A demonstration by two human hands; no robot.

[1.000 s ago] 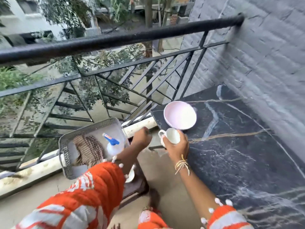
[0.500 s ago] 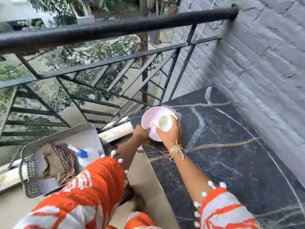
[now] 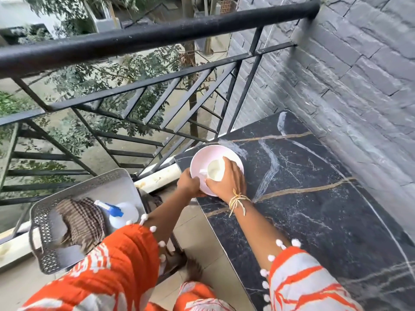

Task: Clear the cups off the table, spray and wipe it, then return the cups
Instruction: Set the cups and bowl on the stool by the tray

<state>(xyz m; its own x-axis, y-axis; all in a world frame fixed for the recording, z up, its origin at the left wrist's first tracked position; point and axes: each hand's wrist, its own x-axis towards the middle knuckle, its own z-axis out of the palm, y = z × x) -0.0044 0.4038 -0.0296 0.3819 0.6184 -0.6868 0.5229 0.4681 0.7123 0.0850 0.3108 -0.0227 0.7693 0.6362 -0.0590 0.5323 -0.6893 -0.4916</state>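
Setting the cup (image 3: 216, 169) onto the saucer (image 3: 233, 157) at the table (image 3: 314, 221) corner: right hand (image 3: 229, 180) curls round the cup, left hand (image 3: 188, 184) grips the saucer's near rim. Best lower it centred and upright, steadying the saucer before letting go.

Soft, even daylight, overcast in character; no hard shadows anywhere. Light arrives from the open side beyond the railing (image 3: 157, 37), at 10 to 12 o'clock. Buildings at 11 o'clock blow out to pale white. Dark tabletop (image 3: 314, 209) carries a dull sheen and whitish streaks, no sharp glare. Wide-angle bending is strong: railing bows, wall (image 3: 359, 75) courses curve toward 2 o'clock. Basket (image 3: 45, 254) at 8 o'clock smears with motion blur, cloth (image 3: 80, 221) edges too. Sleeves at 6 o'clock are soft, close to the lens. Centre is fairly sharp; compression grain over the foliage.
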